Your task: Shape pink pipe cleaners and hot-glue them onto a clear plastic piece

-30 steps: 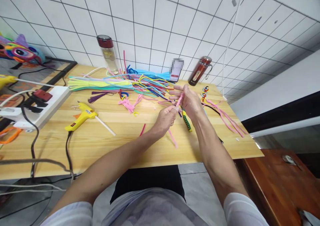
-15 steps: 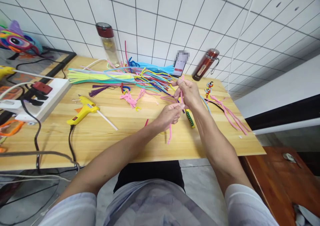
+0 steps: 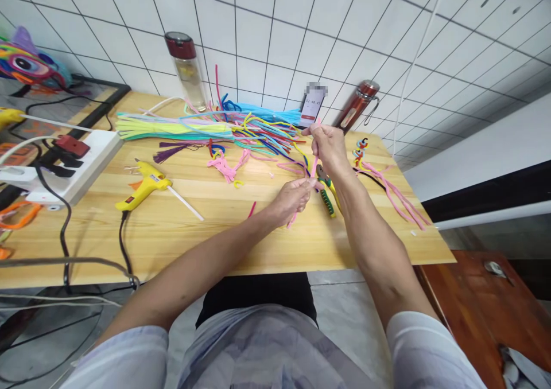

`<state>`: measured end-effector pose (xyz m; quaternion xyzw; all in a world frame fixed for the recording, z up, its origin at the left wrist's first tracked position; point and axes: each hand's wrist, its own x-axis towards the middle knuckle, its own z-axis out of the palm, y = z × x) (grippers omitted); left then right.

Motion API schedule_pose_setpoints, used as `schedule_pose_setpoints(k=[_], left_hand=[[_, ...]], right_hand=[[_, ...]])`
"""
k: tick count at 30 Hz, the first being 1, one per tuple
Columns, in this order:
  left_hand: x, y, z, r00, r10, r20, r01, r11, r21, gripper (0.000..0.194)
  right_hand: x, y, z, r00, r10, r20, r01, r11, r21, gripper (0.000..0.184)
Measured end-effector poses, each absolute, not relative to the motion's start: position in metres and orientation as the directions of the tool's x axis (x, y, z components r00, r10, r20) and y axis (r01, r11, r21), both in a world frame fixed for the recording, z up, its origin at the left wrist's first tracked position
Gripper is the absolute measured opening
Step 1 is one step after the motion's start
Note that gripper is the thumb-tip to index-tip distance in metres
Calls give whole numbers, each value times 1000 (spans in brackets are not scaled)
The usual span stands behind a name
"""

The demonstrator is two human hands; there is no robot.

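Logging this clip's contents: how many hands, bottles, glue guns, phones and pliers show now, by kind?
Hands: 2 (left hand, right hand)
Bottles: 2 (clear bottle, reddish flask)
Glue guns: 2 (whole glue gun; apparent second one, cut off at left edge)
Phone: 1
Pliers: 1 pair
Total: 8

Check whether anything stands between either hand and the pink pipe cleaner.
Nothing visible does: the left hand and right hand both grip the pink pipe cleaner. The green-and-yellow-handled pliers lie close by on the wooden table, not in between.
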<state>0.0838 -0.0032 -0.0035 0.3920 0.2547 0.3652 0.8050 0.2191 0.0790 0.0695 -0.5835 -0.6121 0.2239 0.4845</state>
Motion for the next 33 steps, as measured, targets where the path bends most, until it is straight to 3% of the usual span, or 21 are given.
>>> schedule_pose_setpoints(k=[4, 9, 13, 16, 20, 27, 33], left_hand=[[83, -8, -7, 639, 760, -122, -373, 444, 815, 32], [86, -17, -3, 720, 671, -175, -228, 467, 854, 32], [86, -21, -1, 652, 734, -188, -297, 475, 828, 34], [86, -23, -2, 664, 729, -167, -322, 480, 816, 36], [89, -30, -3, 726, 657, -202, -225, 505, 833, 34], [90, -38, -9, 670, 715, -198, -180, 415, 892, 37], [82, -22, -12, 651, 731, -207, 155, 139, 978, 38]], right_hand=[[230, 78, 75, 214, 925, 313, 433, 197, -880, 56], [225, 78, 73, 145, 932, 331, 497, 221, -839, 57], [228, 80, 75, 201, 922, 332, 448, 215, -868, 57], [244, 79, 81, 285, 904, 318, 378, 199, -904, 53], [259, 74, 79, 291, 892, 347, 418, 207, -885, 43], [279, 68, 73, 345, 927, 151, 188, 89, -978, 24], [319, 46, 93, 173, 983, -64, 222, -102, -970, 18]])
